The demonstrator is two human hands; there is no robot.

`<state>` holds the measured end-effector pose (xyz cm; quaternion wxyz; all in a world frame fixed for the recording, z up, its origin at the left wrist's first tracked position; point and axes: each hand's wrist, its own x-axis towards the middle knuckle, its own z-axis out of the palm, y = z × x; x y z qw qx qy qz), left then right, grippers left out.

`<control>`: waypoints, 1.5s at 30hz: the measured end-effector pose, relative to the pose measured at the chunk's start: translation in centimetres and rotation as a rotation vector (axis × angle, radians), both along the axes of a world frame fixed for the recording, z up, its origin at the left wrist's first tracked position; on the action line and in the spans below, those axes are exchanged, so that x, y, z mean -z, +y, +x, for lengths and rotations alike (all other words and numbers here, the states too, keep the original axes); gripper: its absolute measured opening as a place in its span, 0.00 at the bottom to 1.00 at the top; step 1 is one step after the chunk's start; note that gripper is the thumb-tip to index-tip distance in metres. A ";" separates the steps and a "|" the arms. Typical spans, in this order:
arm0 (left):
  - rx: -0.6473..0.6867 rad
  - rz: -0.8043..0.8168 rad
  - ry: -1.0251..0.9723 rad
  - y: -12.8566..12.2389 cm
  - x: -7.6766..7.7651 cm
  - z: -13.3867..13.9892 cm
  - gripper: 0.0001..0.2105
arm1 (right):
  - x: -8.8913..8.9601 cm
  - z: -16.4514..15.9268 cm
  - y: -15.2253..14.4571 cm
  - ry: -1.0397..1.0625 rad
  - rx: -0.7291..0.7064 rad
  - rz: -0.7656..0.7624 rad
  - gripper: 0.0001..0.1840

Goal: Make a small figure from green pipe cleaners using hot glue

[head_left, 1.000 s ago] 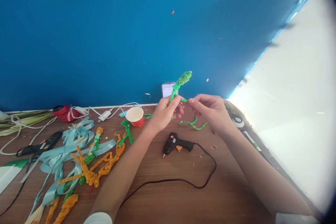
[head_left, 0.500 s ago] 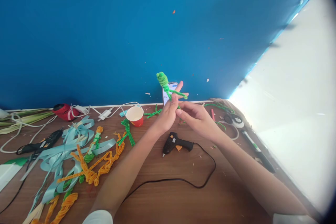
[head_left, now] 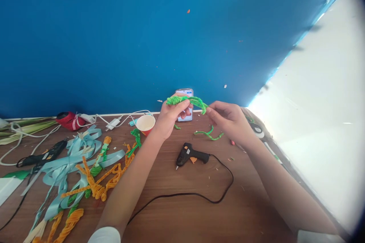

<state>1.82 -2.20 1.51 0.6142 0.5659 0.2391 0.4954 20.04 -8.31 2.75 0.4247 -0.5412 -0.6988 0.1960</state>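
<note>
Held up in front of a phone (head_left: 187, 117) is a green pipe-cleaner figure (head_left: 196, 101) with a coiled end at the left and thin strands running right. My left hand (head_left: 171, 115) pinches it just beside the coil, thumb on top. At the other end, the thumb and fingers of my right hand (head_left: 229, 119) are closed on the strand tips. Loose green pipe cleaners (head_left: 209, 133) lie on the table below the hands. A black hot glue gun (head_left: 189, 154) rests on its side closer to me, nozzle pointing toward me.
A paper cup (head_left: 146, 123) stands left of my left hand. Light blue ribbon (head_left: 64, 163), orange pipe-cleaner pieces (head_left: 98, 190) and a second glue gun (head_left: 47, 155) crowd the table's left side. A black cord (head_left: 182, 194) crosses the front. The blue wall (head_left: 142, 38) rises behind.
The pipe-cleaner figure has gone from upright to nearly level, its coil now lower and left. My hands have moved apart, the right one outward to the strand tips.
</note>
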 end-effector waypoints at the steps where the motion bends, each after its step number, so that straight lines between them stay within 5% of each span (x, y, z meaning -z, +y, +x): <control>1: -0.008 0.002 0.009 0.0 0.0 0.0 0.11 | 0.0 0.1 0.0 -0.016 0.013 0.005 0.16; 6: -0.122 0.021 0.129 -0.1 0.5 0.6 0.14 | 0.9 0.4 0.6 -0.203 0.160 0.194 0.11; 12: -0.225 0.005 0.256 0.0 1.7 1.3 0.18 | 1.9 0.3 1.0 -0.707 0.221 0.337 0.14; 20: -0.179 -0.046 0.294 -0.3 2.9 2.4 0.18 | 2.7 -0.7 1.2 -1.016 0.199 0.456 0.10; 28: -0.202 0.102 0.339 -0.1 1.6 1.1 0.16 | 2.6 0.0 1.5 -1.068 0.143 0.477 0.09; 32: -0.093 0.263 0.568 0.1 1.1 -0.1 0.10 | 2.7 0.2 1.7 -1.094 0.112 0.488 0.10; 38: 0.174 0.262 0.749 0.0 1.8 -0.1 0.13 | 2.7 0.1 1.7 -1.072 0.072 0.502 0.12; 45: 0.051 0.320 0.746 -0.2 1.6 0.2 0.12 | 2.4 -0.1 1.6 -0.658 0.036 0.358 0.06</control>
